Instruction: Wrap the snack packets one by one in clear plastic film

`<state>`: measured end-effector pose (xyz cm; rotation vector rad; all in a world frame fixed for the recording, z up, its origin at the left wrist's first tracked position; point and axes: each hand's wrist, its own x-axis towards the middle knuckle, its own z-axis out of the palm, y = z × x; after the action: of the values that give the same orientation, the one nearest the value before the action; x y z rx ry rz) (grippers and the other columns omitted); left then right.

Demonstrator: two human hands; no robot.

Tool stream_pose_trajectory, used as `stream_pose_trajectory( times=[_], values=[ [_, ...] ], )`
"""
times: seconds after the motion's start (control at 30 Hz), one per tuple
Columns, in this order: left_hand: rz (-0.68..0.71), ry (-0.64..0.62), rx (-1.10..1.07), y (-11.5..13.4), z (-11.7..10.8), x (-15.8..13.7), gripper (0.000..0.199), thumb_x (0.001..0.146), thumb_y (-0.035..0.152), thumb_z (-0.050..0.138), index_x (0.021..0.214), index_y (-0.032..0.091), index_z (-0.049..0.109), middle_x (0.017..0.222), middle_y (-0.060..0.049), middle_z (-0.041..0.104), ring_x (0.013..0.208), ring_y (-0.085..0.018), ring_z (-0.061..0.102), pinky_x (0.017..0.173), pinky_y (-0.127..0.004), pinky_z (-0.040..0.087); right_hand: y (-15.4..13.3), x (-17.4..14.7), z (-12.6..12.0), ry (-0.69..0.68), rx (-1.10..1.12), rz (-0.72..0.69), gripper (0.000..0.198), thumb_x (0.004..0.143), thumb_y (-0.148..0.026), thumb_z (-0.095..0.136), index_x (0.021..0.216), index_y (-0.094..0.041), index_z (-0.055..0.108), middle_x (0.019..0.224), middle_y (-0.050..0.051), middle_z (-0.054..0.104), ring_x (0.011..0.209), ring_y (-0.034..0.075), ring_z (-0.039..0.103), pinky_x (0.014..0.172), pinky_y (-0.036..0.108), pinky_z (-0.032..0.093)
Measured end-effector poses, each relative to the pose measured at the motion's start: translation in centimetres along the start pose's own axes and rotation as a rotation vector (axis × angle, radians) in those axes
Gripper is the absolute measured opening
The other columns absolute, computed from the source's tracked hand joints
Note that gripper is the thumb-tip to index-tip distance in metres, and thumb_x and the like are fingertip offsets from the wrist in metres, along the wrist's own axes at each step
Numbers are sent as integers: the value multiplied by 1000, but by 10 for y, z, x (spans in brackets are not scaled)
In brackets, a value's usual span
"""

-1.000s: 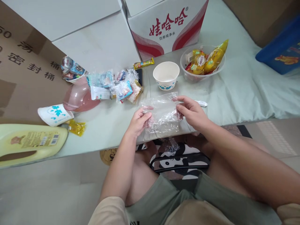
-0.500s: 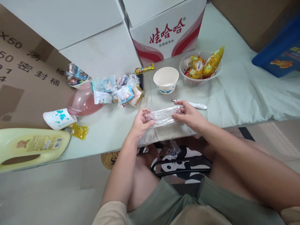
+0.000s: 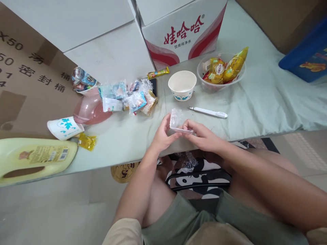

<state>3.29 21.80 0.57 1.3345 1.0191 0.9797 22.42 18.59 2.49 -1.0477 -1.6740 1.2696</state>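
A clear plastic wrapper (image 3: 176,118) is held between my two hands above the front edge of the cloth-covered table. It is bent, one part standing up and one part lying flatter. My left hand (image 3: 163,134) grips its left side, thumb in front. My right hand (image 3: 200,135) pinches the lower right part. Just beyond my right hand lies a white utility knife (image 3: 209,112) with its tip pointing left. Farther back a white paper bowl (image 3: 182,86) with blue leaf print stands upright; its visible inside looks white.
Wrapped snacks (image 3: 138,100) lie in a pile at left, beside a pink translucent bowl (image 3: 93,110). A paper cup (image 3: 65,128) lies tipped near a yellow jug (image 3: 38,158). A clear bowl (image 3: 221,85) holds yellow packets. Boxes (image 3: 184,37) line the back.
The wrapper was stretched flat between my hands and is now folded. My hands have come closer together, the right one moving left and away from the knife.
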Motion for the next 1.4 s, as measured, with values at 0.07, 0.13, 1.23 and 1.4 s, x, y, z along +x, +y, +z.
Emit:
stream_pose_trajectory(
  times=[0.07,0.13,1.23,1.4],
  values=[
    [-34,15,18,2,3,-1,64,63,56,88,113,21,69,120,-11,71,115,-27,66,97,-35,51,0,0,2,56,22,51,22,91,-42,55,82,-23,50,76,0,60,68,15,53,65,29,42],
    [-72,26,6,4,2,-2,53,69,60,82,101,19,74,102,-9,76,99,-25,70,88,-34,54,1,2,1,207,-2,102,21,88,-41,61,86,-22,53,80,2,63,72,15,56,67,30,44],
    [249,707,265,-16,-4,44,41,69,48,78,82,20,50,78,2,57,72,-12,57,70,-24,46,16,50,-23,287,104,200,21,83,-24,52,105,-23,50,85,-3,64,69,14,56,73,30,42],
    [445,657,582,16,0,59,27,73,35,68,73,22,44,68,5,44,64,-11,45,64,-24,41,15,48,-14,187,4,152,24,86,-23,51,110,-22,54,88,-1,68,77,16,61,76,30,42]
  ],
)
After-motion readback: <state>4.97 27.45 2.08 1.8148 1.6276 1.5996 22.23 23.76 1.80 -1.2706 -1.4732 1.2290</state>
